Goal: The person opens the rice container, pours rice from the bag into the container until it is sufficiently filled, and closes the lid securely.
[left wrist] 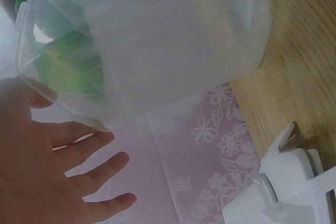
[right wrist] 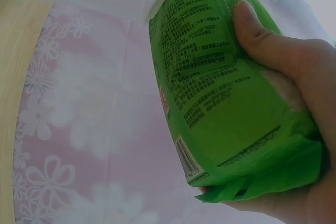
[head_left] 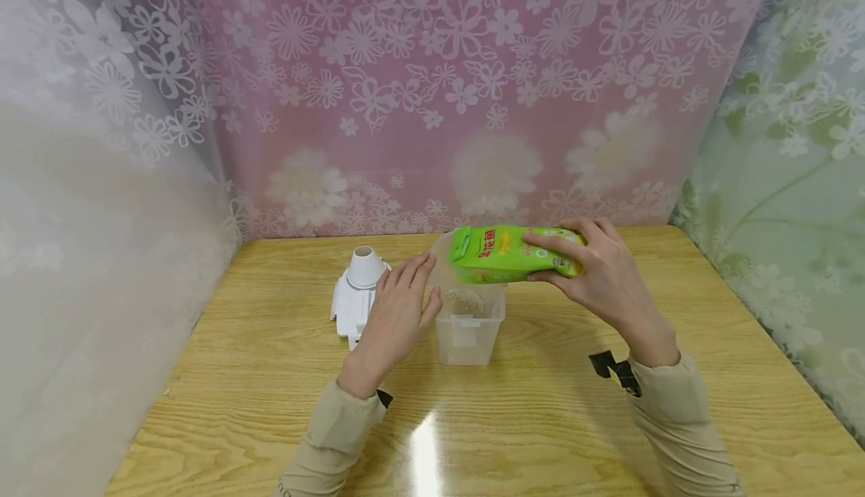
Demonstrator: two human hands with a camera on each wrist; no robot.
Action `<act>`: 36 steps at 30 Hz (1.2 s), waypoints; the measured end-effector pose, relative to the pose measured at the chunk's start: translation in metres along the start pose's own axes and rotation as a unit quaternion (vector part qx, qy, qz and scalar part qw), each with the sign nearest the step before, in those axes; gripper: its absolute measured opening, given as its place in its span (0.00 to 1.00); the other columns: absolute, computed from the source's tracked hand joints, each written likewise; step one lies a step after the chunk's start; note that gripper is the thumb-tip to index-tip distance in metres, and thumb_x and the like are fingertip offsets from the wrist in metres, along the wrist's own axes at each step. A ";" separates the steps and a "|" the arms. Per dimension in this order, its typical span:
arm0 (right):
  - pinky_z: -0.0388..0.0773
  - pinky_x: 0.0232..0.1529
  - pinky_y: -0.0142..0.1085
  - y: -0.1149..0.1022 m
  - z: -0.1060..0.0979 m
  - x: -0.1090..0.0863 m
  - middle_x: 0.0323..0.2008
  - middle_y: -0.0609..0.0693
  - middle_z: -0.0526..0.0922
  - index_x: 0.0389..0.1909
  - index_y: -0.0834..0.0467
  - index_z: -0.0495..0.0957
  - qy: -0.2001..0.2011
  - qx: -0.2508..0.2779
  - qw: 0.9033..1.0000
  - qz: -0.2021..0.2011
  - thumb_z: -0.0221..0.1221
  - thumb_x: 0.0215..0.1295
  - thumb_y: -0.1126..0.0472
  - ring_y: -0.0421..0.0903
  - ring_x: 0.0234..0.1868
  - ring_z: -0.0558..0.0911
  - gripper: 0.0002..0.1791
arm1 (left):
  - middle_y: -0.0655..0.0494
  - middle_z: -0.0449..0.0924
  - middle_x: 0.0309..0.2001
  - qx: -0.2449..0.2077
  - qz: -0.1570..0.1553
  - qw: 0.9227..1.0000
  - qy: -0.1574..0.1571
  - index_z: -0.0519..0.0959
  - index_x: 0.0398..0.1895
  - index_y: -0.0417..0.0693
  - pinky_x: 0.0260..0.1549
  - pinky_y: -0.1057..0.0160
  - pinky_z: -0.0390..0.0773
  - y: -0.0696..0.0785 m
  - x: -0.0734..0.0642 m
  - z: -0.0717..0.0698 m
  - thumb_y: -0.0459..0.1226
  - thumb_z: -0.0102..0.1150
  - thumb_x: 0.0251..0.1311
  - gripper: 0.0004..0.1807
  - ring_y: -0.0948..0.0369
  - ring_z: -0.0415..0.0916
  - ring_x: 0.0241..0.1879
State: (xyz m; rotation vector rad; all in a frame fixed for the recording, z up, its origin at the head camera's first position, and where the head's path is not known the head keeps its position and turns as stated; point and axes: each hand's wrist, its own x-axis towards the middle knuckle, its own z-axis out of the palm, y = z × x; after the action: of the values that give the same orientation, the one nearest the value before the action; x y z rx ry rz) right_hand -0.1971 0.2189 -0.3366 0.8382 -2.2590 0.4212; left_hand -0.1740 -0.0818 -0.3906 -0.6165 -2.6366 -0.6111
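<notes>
My right hand (head_left: 604, 272) grips the closed end of a printed green bag (head_left: 503, 255), which is tilted sideways over a translucent plastic container (head_left: 466, 343). Inside the container pale grains (head_left: 465, 300) show below the bag's mouth. At the container's left rim is my left hand (head_left: 399, 309); in the left wrist view its thumb and index finger touch the rim corner, while the other fingers spread away fairly straight. Through the container wall the green bag (left wrist: 71, 69) shows blurred. The right wrist view has the thumb across the bag's printed side.
Left of the container, partly behind the left hand, lies a white plastic lid-like part (head_left: 348, 305) with a cone-shaped spout (head_left: 365, 266). The wooden table (head_left: 270, 377) ends at flowered curtains (head_left: 432, 106) behind and at both sides.
</notes>
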 end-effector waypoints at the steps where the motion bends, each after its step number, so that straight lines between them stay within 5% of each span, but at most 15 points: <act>1: 0.72 0.44 0.55 0.000 0.000 0.000 0.46 0.62 0.81 0.55 0.48 0.86 0.000 -0.001 1.000 -0.001 0.81 0.39 0.53 0.62 0.42 0.75 0.35 | 0.47 0.66 0.73 0.000 0.000 1.000 0.000 0.67 0.73 0.40 0.68 0.36 0.61 0.000 0.000 0.000 0.43 0.45 0.77 0.27 0.44 0.65 0.69; 36: 0.73 0.37 0.56 -0.009 -0.004 0.001 0.46 0.65 0.80 0.51 0.45 0.88 0.002 -0.056 0.997 -0.048 0.80 0.38 0.50 0.64 0.41 0.74 0.31 | 0.47 0.68 0.72 0.002 0.008 1.000 0.015 0.68 0.72 0.40 0.67 0.36 0.63 0.000 0.001 0.002 0.42 0.47 0.76 0.26 0.44 0.67 0.68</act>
State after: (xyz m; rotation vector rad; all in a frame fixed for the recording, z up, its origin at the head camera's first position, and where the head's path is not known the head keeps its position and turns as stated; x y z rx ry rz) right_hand -0.1895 0.2137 -0.3322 0.8826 -2.2064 0.2492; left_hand -0.1754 -0.0807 -0.3917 -0.6224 -2.6026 -0.6062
